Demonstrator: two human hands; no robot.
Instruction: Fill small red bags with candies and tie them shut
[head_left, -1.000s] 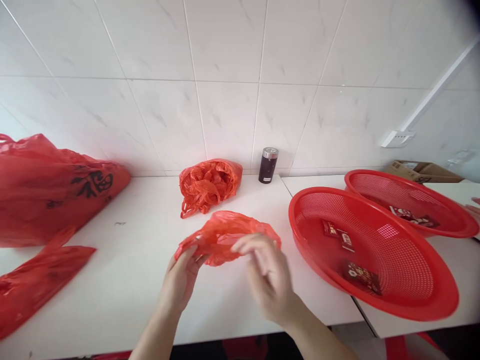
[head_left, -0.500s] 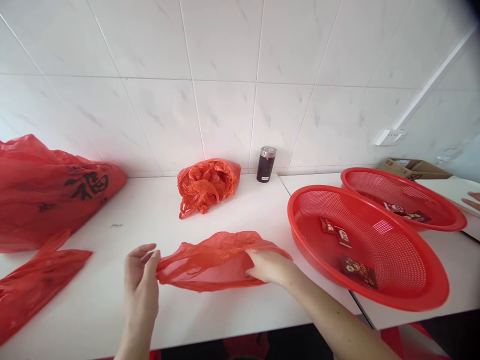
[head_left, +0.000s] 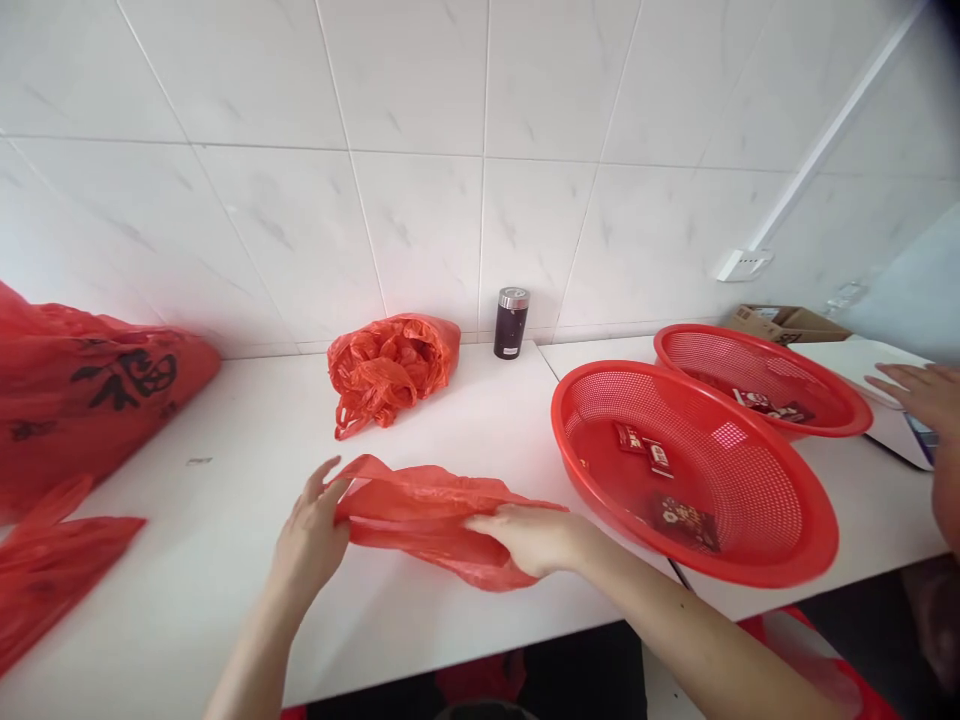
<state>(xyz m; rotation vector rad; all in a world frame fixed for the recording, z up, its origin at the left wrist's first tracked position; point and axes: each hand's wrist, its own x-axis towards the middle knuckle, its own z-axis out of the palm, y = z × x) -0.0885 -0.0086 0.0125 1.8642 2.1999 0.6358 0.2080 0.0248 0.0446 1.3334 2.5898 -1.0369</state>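
A thin red plastic bag (head_left: pixel 427 505) hangs stretched between my hands, just above the white table. My left hand (head_left: pixel 315 530) is closed on its left end, with the film looped by the thumb and fingers. At the other end, my right hand (head_left: pixel 525 535) is at the bag's opening. Its fingers are pressed on the film and partly hidden by it. Just right of that hand stands a red perforated basket (head_left: pixel 757 470) with a few small wrapped packets (head_left: pixel 656 458) and a larger dark packet (head_left: pixel 686 520) inside.
A crumpled bundle of red bags (head_left: pixel 394 370) and a dark tumbler (head_left: pixel 511 325) stand by the tiled wall. Filled red bags (head_left: pixel 112 400) lie left. A second red basket (head_left: pixel 825 390), a cardboard box (head_left: pixel 787 323) and another person's hand (head_left: pixel 922 395) over a white device are right.
My left hand has moved slightly right and up, turning over the bag's end. The bag has shifted and sags lower near my right hand. The other person's hand has come further into view.
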